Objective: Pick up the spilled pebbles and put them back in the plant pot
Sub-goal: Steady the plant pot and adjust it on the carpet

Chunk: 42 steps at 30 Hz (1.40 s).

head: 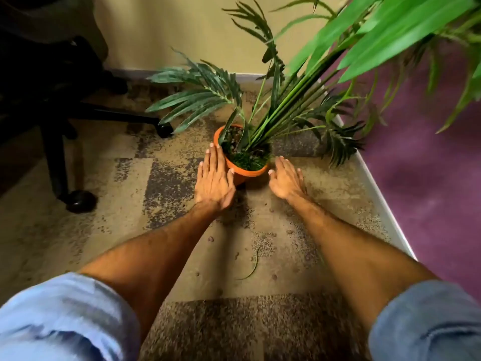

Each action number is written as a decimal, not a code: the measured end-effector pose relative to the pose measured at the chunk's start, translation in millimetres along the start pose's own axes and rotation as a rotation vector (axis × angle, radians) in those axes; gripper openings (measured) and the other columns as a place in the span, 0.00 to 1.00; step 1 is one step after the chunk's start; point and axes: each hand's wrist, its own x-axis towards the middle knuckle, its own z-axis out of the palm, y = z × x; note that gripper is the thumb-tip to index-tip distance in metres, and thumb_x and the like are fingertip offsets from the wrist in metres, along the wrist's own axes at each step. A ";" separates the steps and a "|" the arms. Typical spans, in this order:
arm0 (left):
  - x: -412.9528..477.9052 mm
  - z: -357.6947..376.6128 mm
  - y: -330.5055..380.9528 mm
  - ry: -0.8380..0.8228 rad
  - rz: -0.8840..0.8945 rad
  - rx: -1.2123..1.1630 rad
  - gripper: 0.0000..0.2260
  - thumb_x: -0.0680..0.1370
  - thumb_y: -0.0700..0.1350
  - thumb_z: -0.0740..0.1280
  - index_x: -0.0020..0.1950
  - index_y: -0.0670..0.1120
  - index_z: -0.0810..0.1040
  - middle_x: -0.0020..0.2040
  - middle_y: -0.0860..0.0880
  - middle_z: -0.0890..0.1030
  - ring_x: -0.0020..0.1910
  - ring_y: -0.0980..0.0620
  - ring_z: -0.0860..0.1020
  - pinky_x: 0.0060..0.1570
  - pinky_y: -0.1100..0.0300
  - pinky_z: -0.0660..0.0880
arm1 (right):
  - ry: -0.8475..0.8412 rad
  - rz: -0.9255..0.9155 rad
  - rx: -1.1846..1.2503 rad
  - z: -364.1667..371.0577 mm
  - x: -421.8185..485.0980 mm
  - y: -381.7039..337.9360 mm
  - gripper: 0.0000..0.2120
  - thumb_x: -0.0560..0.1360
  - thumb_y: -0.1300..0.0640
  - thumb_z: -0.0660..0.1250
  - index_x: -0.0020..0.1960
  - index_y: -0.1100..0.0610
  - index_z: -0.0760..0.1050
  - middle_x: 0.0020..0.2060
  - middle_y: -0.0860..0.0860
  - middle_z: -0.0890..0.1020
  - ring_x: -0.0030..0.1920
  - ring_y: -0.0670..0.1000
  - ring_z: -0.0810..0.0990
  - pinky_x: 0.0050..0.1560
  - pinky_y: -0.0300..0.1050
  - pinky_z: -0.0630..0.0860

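Observation:
An orange plant pot (pixel 247 171) stands on the carpet in a corner, holding moss, some pebbles and a tall green palm (pixel 286 100) that leans to the right. My left hand (pixel 214 178) lies flat against the pot's left side, fingers spread, holding nothing. My right hand (pixel 285 178) hovers just right of the pot, fingers apart and empty, close to the rim but whether it touches I cannot tell. Small brown pebbles (pixel 210 238) lie scattered on the carpet between and below my forearms, including one pebble (pixel 274 276) nearer to me.
A black office chair (pixel 52 105) with castors (pixel 79 200) stands at the left. A beige wall (pixel 161 35) is behind the pot, a purple wall (pixel 426 178) with white skirting (pixel 385 204) on the right. A loose green leaf strand (pixel 253 264) lies on the patterned carpet.

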 end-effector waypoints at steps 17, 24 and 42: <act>53.4 20.4 16.7 0.168 -0.350 -0.357 0.24 0.86 0.52 0.58 0.80 0.43 0.63 0.66 0.38 0.80 0.60 0.35 0.82 0.56 0.44 0.78 | 0.142 0.445 0.990 22.4 84.7 -16.8 0.18 0.81 0.63 0.65 0.70 0.57 0.79 0.64 0.58 0.83 0.51 0.51 0.79 0.48 0.51 0.80; 71.5 20.9 19.0 0.092 -0.462 -0.543 0.30 0.81 0.46 0.64 0.83 0.49 0.60 0.70 0.43 0.79 0.68 0.38 0.78 0.69 0.45 0.74 | -0.048 0.602 1.336 24.5 95.4 -21.2 0.18 0.80 0.69 0.64 0.65 0.53 0.79 0.57 0.54 0.83 0.52 0.51 0.80 0.60 0.56 0.81; 120.6 15.4 34.8 -0.101 -0.604 -0.986 0.21 0.78 0.37 0.63 0.70 0.46 0.79 0.63 0.43 0.84 0.62 0.38 0.83 0.62 0.39 0.81 | 0.207 0.689 1.278 -11.7 95.9 13.4 0.10 0.77 0.69 0.65 0.54 0.59 0.80 0.56 0.61 0.86 0.51 0.58 0.86 0.30 0.47 0.76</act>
